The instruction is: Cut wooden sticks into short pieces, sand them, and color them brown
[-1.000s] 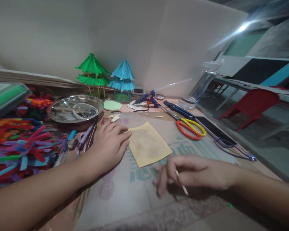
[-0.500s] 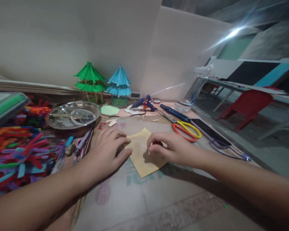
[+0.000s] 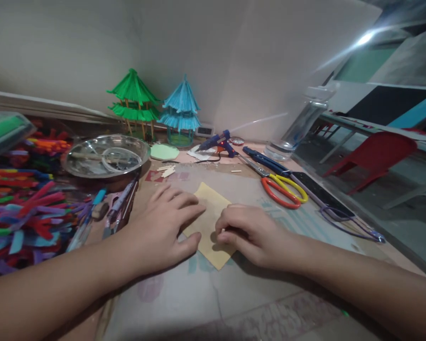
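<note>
A square of yellow paper [image 3: 213, 227] lies on the covered work surface, one corner toward me. My left hand [image 3: 172, 220] rests flat with its fingers apart, the thumb and index finger on the paper's left side. Over the right part of the paper, my right hand [image 3: 246, 232] is closed in a pinch. Between its thumb and index finger shows the pale tip of a small stick [image 3: 222, 230]; most of it is hidden by the fingers. Several short pale sticks [image 3: 167, 170] lie beyond my left hand, and a single one [image 3: 236, 171] lies farther right.
Behind stand a green model pavilion [image 3: 133, 102], a blue one [image 3: 181, 111] and a glue gun [image 3: 220, 142]. Scissors [image 3: 282, 189], a cutter [image 3: 264, 161] and a phone [image 3: 308, 189] lie right. Left are a metal bowl [image 3: 73, 166] and colourful fuzzy strips [image 3: 24, 213].
The view has shifted slightly. The paper has turned a little, and my right hand has come lower over it, still pinching the small stick. My left hand stays spread at the paper's left side.
</note>
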`<act>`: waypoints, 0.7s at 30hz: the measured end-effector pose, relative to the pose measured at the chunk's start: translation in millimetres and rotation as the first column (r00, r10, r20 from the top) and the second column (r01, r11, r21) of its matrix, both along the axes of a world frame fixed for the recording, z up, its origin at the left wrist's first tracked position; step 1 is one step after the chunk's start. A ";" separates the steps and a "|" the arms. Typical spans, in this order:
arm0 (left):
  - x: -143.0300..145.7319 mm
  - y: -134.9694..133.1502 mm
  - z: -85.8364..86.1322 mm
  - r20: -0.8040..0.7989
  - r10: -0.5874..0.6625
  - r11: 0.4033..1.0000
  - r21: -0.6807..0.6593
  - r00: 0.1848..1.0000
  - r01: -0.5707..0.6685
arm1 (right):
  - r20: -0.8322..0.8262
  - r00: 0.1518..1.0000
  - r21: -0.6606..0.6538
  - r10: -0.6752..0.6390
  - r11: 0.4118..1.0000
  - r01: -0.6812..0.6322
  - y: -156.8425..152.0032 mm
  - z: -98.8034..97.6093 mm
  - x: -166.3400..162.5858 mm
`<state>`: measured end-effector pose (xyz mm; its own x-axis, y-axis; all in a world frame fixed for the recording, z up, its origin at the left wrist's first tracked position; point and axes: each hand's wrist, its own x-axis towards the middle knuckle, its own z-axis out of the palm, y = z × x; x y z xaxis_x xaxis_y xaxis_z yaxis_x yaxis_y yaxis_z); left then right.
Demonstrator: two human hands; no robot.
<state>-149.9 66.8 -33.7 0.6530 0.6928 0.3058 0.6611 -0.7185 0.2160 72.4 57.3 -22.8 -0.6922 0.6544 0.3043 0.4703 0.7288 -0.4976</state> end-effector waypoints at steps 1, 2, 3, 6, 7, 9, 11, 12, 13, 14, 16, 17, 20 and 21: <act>0.6 -0.9 1.4 -0.012 0.037 0.999 0.021 0.999 -0.037 | -0.017 0.999 -0.012 -0.033 0.999 0.033 2.5 -0.6 0.8; 1.0 -1.8 2.7 -0.030 0.075 0.996 0.048 0.997 -0.073 | -0.033 0.996 -0.030 -0.077 0.997 0.076 5.5 -1.1 1.9; 1.2 -2.6 3.8 -0.054 0.110 0.992 0.072 0.993 -0.106 | -0.044 0.991 -0.053 -0.127 0.991 0.124 8.8 -1.5 3.2; 1.1 -4.6 5.6 -0.101 0.149 0.984 0.112 0.984 -0.137 | -0.053 0.965 -0.126 -0.258 0.960 0.250 17.7 -2.0 7.0; 0.8 -5.1 5.8 -0.092 0.143 0.985 0.114 0.986 -0.132 | -0.058 0.958 -0.156 -0.280 0.951 0.268 19.7 -2.1 7.7; 0.5 -5.9 6.2 -0.044 0.093 0.991 0.101 0.995 -0.088 | -0.081 0.953 -0.222 -0.291 0.938 0.267 22.1 -2.4 8.1; 0.6 -6.7 6.4 0.006 -0.010 0.997 0.072 1.000 0.010 | -0.117 0.952 -0.277 -0.282 0.930 0.242 22.9 -3.1 7.3; 0.8 -6.9 6.3 0.020 -0.069 0.996 0.053 0.997 0.068 | -0.136 0.951 -0.295 -0.278 0.928 0.229 23.0 -3.5 6.7; 1.0 -7.1 6.1 0.027 -0.119 0.992 0.034 0.992 0.118 | -0.155 0.949 -0.306 -0.275 0.927 0.219 23.2 -3.8 6.2; 1.3 -7.1 5.8 0.029 -0.155 0.988 0.017 0.987 0.155 | -0.165 0.948 -0.306 -0.273 0.928 0.214 23.3 -4.0 6.0; 1.6 -6.8 5.2 0.025 -0.182 0.983 -0.015 0.983 0.182 | -0.155 0.950 -0.272 -0.270 0.936 0.222 23.6 -3.8 6.5; 1.7 -6.6 5.0 0.022 -0.181 0.983 -0.026 0.983 0.182 | -0.135 0.956 -0.246 -0.260 0.944 0.222 23.5 -3.4 7.4; 2.1 -6.1 5.1 0.023 -0.181 0.982 -0.043 0.983 0.182 | -0.039 0.985 -0.183 -0.168 0.970 0.158 20.5 -0.7 11.2; 2.3 -6.1 5.2 0.024 -0.187 0.981 -0.043 0.982 0.188 | -0.006 0.992 -0.159 -0.126 0.980 0.124 18.5 0.5 12.5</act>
